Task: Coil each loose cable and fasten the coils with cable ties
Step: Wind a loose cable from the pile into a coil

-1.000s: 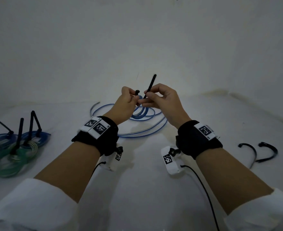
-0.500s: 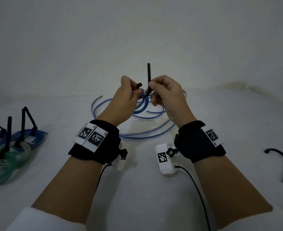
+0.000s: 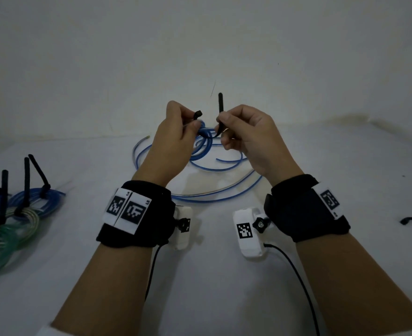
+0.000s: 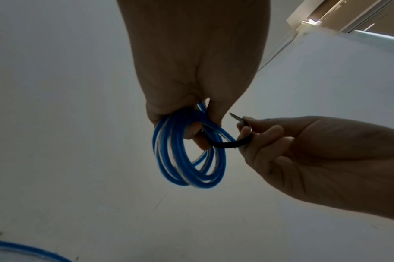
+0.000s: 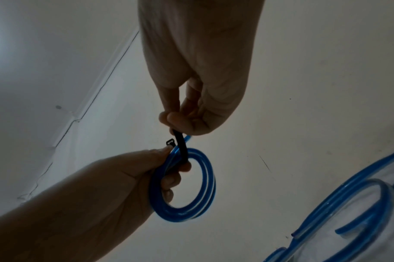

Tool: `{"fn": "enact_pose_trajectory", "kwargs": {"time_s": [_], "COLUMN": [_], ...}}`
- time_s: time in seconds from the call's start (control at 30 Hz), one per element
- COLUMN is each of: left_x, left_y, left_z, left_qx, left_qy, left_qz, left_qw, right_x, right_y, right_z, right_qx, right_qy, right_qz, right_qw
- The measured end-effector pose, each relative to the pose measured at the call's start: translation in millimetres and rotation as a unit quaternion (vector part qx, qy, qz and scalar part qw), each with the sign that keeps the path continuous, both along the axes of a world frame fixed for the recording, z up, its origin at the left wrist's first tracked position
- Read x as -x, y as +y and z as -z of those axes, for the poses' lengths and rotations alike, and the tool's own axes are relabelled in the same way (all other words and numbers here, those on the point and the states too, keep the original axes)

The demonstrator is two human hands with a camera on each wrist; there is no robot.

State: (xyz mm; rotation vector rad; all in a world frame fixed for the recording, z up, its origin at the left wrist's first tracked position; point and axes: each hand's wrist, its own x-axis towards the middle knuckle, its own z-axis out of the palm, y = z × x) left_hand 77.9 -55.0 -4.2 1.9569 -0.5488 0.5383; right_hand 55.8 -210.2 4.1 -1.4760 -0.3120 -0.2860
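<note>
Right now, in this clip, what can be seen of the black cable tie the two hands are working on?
The black cable tie is a thin, flat, flexible strap, plastic by its look, with a small square head at one end. It passes through the blue cable coil and bends in a curve around the coil's strands. The left hand holds the coil with the head end sticking up by its thumb. The right hand pinches the strap, whose tail points upward. Tail and head are apart, so the tie is not yet closed.
</note>
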Motion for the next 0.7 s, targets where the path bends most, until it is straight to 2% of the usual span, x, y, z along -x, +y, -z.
{"fn": "enact_pose_trajectory", "kwargs": {"time_s": [0.1, 0.27, 0.7], "left_x": [1.1, 4.9, 0.6], "left_y": [1.7, -4.7, -5.0], "left_z": [-0.1, 1.4, 7.8], "left_qx": [0.002, -0.014, -0.013], "left_qy": [-0.008, -0.020, -0.014], "left_qz": [-0.001, 0.016, 0.001], "left_qw": [1.000, 1.000, 1.000], "right_x": [1.1, -0.7, 0.7], "right_y": [0.8, 4.8, 3.8], "right_z": [-0.9, 2.1, 1.7], "right_qx": [0.012, 0.023, 0.033], "right_qy": [0.002, 0.001, 0.047], "right_qz": [-0.014, 0.009, 0.044], "right_qw": [1.000, 1.000, 0.997]}}
